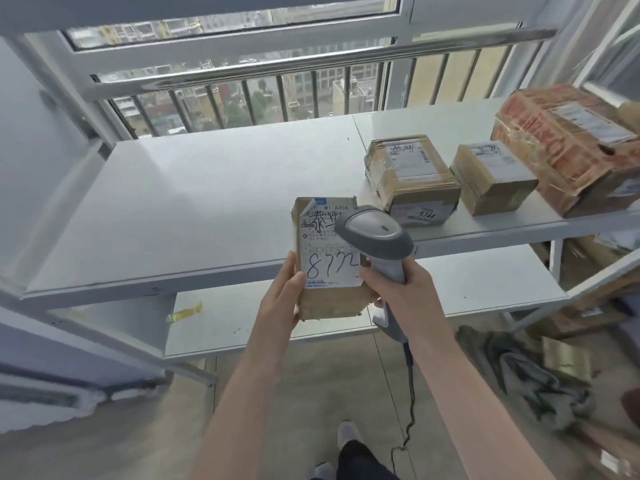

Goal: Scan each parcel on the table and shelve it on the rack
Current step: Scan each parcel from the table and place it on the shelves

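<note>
My left hand (282, 292) grips the left edge of a small brown cardboard parcel (329, 303), held upright above the front edge of the white rack shelf (173, 209). Its white label reads "872" in blue pen. My right hand (391, 285) is closed around the handle of a grey corded barcode scanner (375, 233), whose head overlaps the parcel's label from the right. Three other parcels sit on the shelf's right part: a taped brown box (412, 174), a smaller brown box (491, 178) and a large red-printed carton (568, 143).
A lower white shelf (242, 323) carries a scrap of yellow tape (185, 313). Behind the rack is a barred window. Crumpled cloth and cardboard lie on the floor at right. The scanner cable hangs down to the floor near my feet.
</note>
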